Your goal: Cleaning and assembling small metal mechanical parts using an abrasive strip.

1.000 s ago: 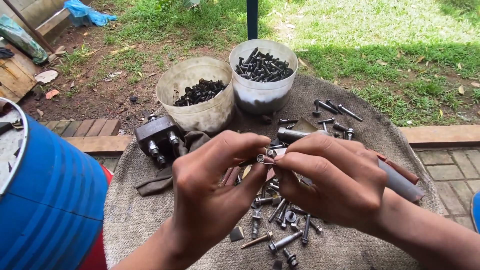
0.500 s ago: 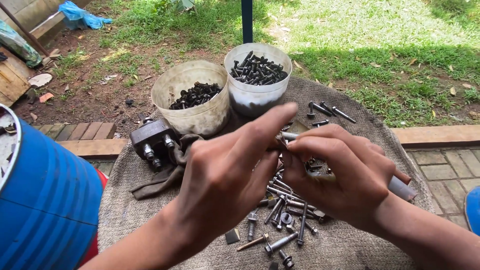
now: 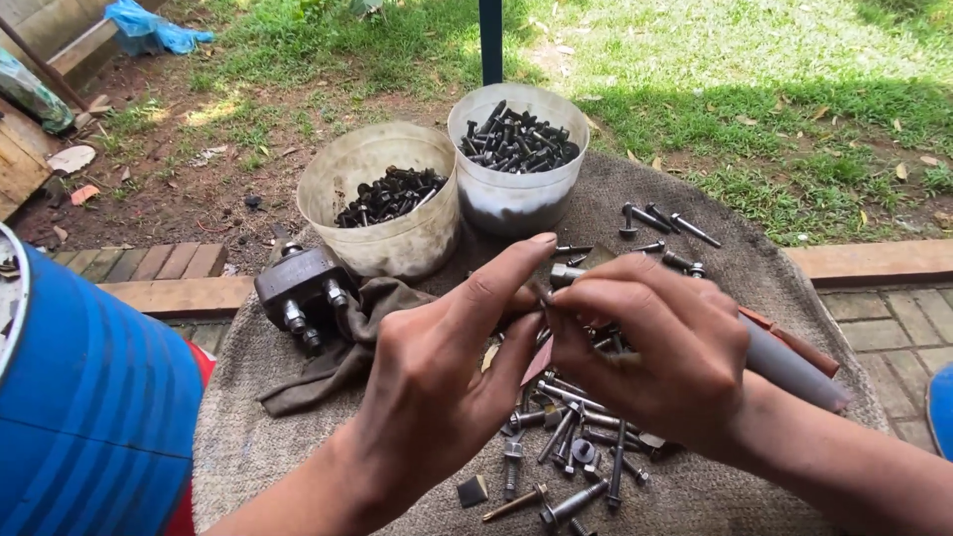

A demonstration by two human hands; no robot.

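We are looking down at a round table covered in coarse burlap cloth (image 3: pixel 248 437), woven and rough, sitting outdoors beside grass and brick edging. A big smooth blue plastic drum (image 3: pixel 89 397) is filling the left edge. Two cloudy plastic tubs are standing at the far side of the cloth: the left tub (image 3: pixel 382 238) holding dark short screws, the right tub (image 3: pixel 516 203) holding longer dark bolts, the two just beside each other. A dark metal block (image 3: pixel 298 288) with threaded studs is resting on a crumpled brown rag (image 3: pixel 347 347) near the left tub. A grey tube (image 3: pixel 789 365) is lying under our right wrist, slanting down to the right.

Our left hand (image 3: pixel 447 367) and right hand (image 3: pixel 660 347) are meeting above the pile of loose bolts (image 3: pixel 571 447). The right hand is pinching narrow on a small bolt (image 3: pixel 564 275), metal, pale head, its long axis running roughly left to right with the head end poking toward the left hand. The left hand is half open, fingers extended, forefinger reaching over the small bolt; we cannot tell whether it is touching. The small bolt is sitting just left of the right fingertips, so the left hand is nearer its free end. More scattered bolts (image 3: pixel 660 220) are lying well apart, right of the tubs.
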